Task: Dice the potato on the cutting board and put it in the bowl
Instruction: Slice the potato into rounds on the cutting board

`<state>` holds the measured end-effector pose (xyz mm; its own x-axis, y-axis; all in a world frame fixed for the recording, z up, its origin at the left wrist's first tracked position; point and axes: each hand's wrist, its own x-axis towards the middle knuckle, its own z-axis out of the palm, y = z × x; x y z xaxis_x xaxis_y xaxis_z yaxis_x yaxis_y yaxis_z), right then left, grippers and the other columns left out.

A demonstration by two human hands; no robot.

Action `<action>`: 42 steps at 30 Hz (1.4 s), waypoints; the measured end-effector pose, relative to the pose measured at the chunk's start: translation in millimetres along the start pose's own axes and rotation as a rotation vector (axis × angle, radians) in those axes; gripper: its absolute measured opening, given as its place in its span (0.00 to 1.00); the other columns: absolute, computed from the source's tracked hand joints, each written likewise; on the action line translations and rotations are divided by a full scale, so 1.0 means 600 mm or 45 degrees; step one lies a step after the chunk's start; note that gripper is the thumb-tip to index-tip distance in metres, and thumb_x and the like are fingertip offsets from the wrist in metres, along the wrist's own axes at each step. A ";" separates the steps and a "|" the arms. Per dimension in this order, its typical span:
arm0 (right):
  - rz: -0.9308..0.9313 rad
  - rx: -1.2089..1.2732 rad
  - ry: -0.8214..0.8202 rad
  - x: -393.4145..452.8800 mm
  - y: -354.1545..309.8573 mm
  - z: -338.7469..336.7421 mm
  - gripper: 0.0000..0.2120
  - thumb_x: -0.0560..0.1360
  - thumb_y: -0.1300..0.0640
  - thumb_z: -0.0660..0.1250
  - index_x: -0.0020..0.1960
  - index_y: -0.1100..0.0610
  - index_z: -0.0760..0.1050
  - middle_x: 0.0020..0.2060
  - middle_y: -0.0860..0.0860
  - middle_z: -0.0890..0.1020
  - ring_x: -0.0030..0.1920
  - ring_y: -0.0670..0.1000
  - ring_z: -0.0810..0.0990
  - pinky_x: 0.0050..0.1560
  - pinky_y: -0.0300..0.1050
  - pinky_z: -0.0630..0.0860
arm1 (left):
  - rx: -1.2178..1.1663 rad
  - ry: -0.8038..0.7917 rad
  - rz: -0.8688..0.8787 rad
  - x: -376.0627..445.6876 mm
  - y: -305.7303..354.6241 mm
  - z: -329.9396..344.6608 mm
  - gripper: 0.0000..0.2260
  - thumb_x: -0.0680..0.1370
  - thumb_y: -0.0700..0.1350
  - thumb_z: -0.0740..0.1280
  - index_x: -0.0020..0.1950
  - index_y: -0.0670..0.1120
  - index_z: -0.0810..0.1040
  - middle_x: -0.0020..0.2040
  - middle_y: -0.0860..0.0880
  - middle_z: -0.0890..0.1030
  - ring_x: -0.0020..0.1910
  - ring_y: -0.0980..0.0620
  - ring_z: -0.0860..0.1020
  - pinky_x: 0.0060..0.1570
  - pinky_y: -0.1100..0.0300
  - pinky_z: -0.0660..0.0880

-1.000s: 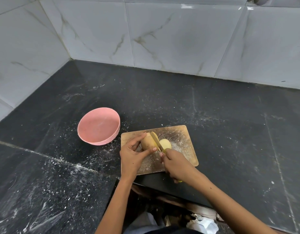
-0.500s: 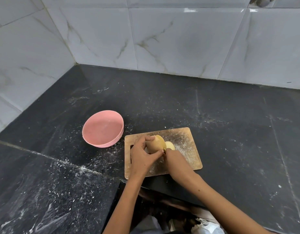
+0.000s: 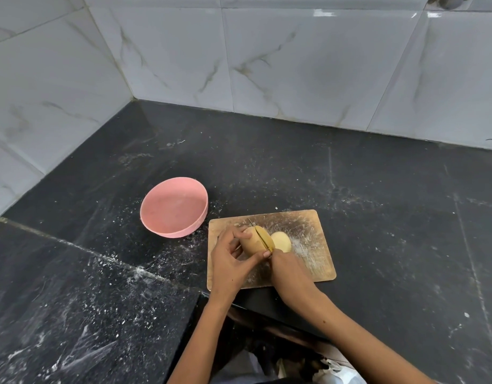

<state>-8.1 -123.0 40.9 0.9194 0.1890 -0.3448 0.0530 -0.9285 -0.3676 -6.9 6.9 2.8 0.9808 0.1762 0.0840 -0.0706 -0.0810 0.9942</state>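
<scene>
A pink bowl (image 3: pixel 174 207) sits on the black counter (image 3: pixel 377 203), upright, just left of the board's far left corner and not touching it. White specks dust the counter around it.

The wooden board (image 3: pixel 303 231) lies flat near the counter's front edge, its long side running left to right.

On the board's left half the left hand (image 3: pixel 229 266) grips the potato (image 3: pixel 253 241): the fingers curl over its far left side and the thumb presses along its near side, its tip close to the blade. The potato lies on its side, its long axis running from near left to far right, with the cut end facing right.

The knife (image 3: pixel 263 239) stands in the potato near that right end, blade across the long axis, with the tip pointing away from the person and showing past the far side. A thin slice is partly parted to the right of the blade.

Just right of it a pale cut piece (image 3: pixel 281 241) lies on the board, cut face up.

The right hand (image 3: pixel 290 273) is closed round the knife's handle, which it hides; its fingers are underneath, so how they lie cannot be told.
</scene>
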 end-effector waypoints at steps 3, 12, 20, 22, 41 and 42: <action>0.014 -0.020 -0.006 -0.010 0.005 0.010 0.11 0.80 0.66 0.52 0.59 0.62 0.70 0.54 0.58 0.77 0.54 0.58 0.76 0.44 0.45 0.65 | -0.008 -0.013 -0.005 -0.002 -0.005 -0.001 0.21 0.60 0.51 0.80 0.46 0.46 0.75 0.58 0.49 0.78 0.60 0.52 0.78 0.54 0.58 0.78; 0.056 0.049 0.019 -0.006 -0.008 0.004 0.12 0.80 0.67 0.52 0.60 0.63 0.69 0.55 0.58 0.77 0.56 0.58 0.76 0.47 0.45 0.67 | -0.043 -0.005 0.053 -0.005 -0.010 -0.001 0.21 0.59 0.51 0.80 0.44 0.45 0.75 0.58 0.47 0.78 0.61 0.51 0.78 0.54 0.59 0.78; 0.086 0.012 -0.024 -0.024 -0.006 0.004 0.13 0.80 0.68 0.52 0.62 0.63 0.69 0.57 0.58 0.76 0.58 0.58 0.76 0.53 0.48 0.71 | -0.040 -0.038 0.083 -0.001 -0.013 -0.004 0.21 0.59 0.52 0.80 0.44 0.44 0.76 0.57 0.48 0.78 0.61 0.54 0.78 0.52 0.63 0.77; 0.074 0.038 -0.049 -0.011 -0.009 -0.006 0.13 0.80 0.67 0.53 0.63 0.63 0.69 0.58 0.59 0.76 0.59 0.59 0.75 0.53 0.48 0.71 | -0.021 -0.046 0.104 -0.001 -0.013 -0.003 0.21 0.60 0.52 0.79 0.44 0.44 0.75 0.57 0.47 0.77 0.61 0.54 0.78 0.53 0.64 0.77; 0.063 0.107 -0.273 0.002 0.010 -0.012 0.07 0.78 0.64 0.55 0.46 0.63 0.71 0.44 0.59 0.77 0.46 0.59 0.75 0.40 0.44 0.65 | -0.101 -0.124 0.081 0.002 -0.016 -0.012 0.21 0.59 0.48 0.80 0.43 0.44 0.73 0.58 0.44 0.77 0.59 0.54 0.79 0.53 0.63 0.76; 0.070 0.121 -0.284 0.000 0.014 -0.009 0.07 0.79 0.63 0.55 0.46 0.63 0.71 0.46 0.59 0.77 0.45 0.58 0.74 0.39 0.44 0.65 | -0.105 -0.122 0.079 0.002 -0.016 -0.012 0.21 0.59 0.48 0.80 0.42 0.44 0.73 0.58 0.44 0.77 0.59 0.53 0.79 0.53 0.62 0.76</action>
<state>-5.7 -132.5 42.5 0.8104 0.2145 -0.5451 -0.0418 -0.9070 -0.4191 -6.6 14.7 -6.0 0.9866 0.0784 0.1430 -0.1429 -0.0073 0.9897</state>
